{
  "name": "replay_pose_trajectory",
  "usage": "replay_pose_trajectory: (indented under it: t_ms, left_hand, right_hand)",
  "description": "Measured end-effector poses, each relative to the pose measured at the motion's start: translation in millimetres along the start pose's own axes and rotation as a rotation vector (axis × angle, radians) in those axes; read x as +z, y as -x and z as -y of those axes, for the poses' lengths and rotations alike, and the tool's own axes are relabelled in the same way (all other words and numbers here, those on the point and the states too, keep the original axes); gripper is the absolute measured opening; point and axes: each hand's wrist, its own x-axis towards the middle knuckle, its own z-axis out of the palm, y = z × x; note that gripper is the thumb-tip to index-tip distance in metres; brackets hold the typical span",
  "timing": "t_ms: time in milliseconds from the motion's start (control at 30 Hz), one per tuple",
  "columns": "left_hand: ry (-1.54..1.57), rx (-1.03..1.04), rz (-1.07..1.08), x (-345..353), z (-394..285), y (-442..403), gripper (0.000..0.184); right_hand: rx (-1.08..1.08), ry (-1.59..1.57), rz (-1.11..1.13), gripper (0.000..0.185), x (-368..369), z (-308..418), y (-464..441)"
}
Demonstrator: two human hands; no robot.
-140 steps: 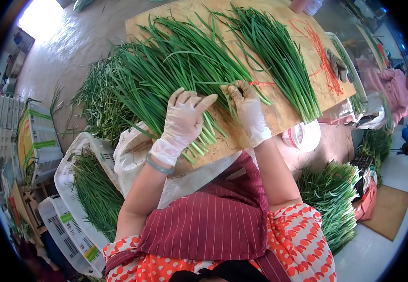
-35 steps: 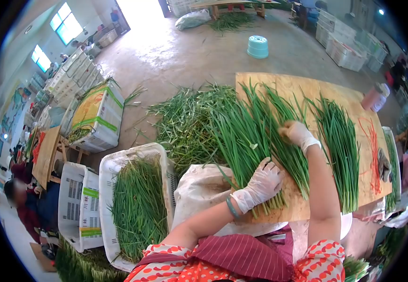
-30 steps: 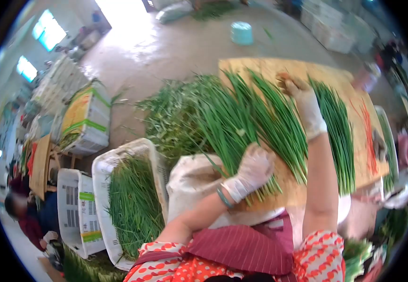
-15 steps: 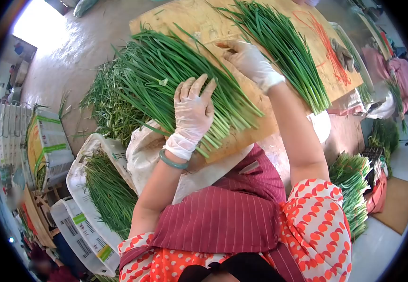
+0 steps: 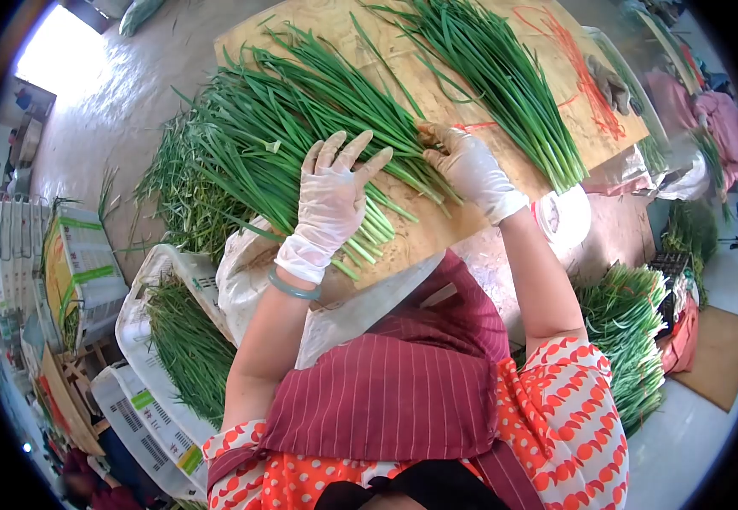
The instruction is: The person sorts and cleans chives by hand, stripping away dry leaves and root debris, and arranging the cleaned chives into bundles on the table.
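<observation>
Long green stalks [image 5: 301, 110] lie in a loose pile on the wooden board [image 5: 556, 93]. My left hand [image 5: 332, 200], in a pale glove, rests on the lower part of the pile with its fingers spread. At the pile's right edge, my gloved right hand [image 5: 462, 161] has its thumb and fingers drawn together beside the stalks; what sits between its fingertips is too small to name. A separate bundle of stalks [image 5: 505, 93] lies to the right of that hand. Red strings [image 5: 586, 72] are at the board's right side.
A dark glove [image 5: 609, 85] lies near the board's right edge. White crates [image 5: 152, 340] with greens stand at the left, and cut greens [image 5: 186, 183] are heaped beside the board. More bundled stalks [image 5: 624, 340] are at the lower right. A white bucket [image 5: 566, 214] is below the board.
My right hand has come down and closer to the loose pile's lower right edge. My left hand stays spread on the pile. The view has turned downward from the room since about a second ago.
</observation>
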Motion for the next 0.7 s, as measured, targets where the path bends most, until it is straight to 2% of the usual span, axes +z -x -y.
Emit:
replay_pose_trajectory:
  t_ms: [67, 100, 133, 267, 300, 367, 533, 600, 700]
  left_hand:
    - [0.012, 0.013, 0.068, 1.8, 3.7, 1.3, 0.055]
    - [0.039, 0.003, 0.035, 2.7, 2.6, 2.0, 0.047]
    - [0.039, 0.003, 0.037, 4.1, 3.2, 2.5, 0.047]
    - [0.0, 0.023, -0.015, 7.0, 4.7, 4.8, 0.035]
    - [-0.024, 0.024, -0.023, 7.1, 4.7, 4.4, 0.03]
    - [-0.007, 0.028, -0.035, 7.2, 4.6, 4.1, 0.032]
    - [0.018, 0.022, -0.044, 7.3, 4.2, 4.8, 0.032]
    - [0.016, 0.013, -0.031, 6.7, 4.0, 4.6, 0.029]
    - [0.017, 0.023, -0.055, 7.9, 4.7, 4.8, 0.027]
  right_hand:
    - [0.029, -0.052, -0.044, 0.036, -2.3, -1.2, 4.3]
    - [-0.098, 0.177, -0.206, 0.033, -4.2, 0.3, 8.1]
    - [-0.224, 0.406, -0.366, 0.029, -5.5, 2.8, 12.4]
    - [-0.243, 0.218, -0.355, 0.023, -2.9, 29.3, 43.3]
    - [-0.249, 0.273, -0.286, 0.022, 0.3, 35.3, 51.6]
    - [-0.237, 0.422, -0.18, 0.023, 13.4, 32.6, 54.3]
    - [-0.215, 0.479, -0.16, 0.02, 33.5, 36.1, 45.2]
    - [-0.027, 0.251, -0.028, 0.021, 31.8, 36.3, 40.8]
    - [0.007, 0.251, -0.075, 0.018, 32.1, 31.6, 36.2]
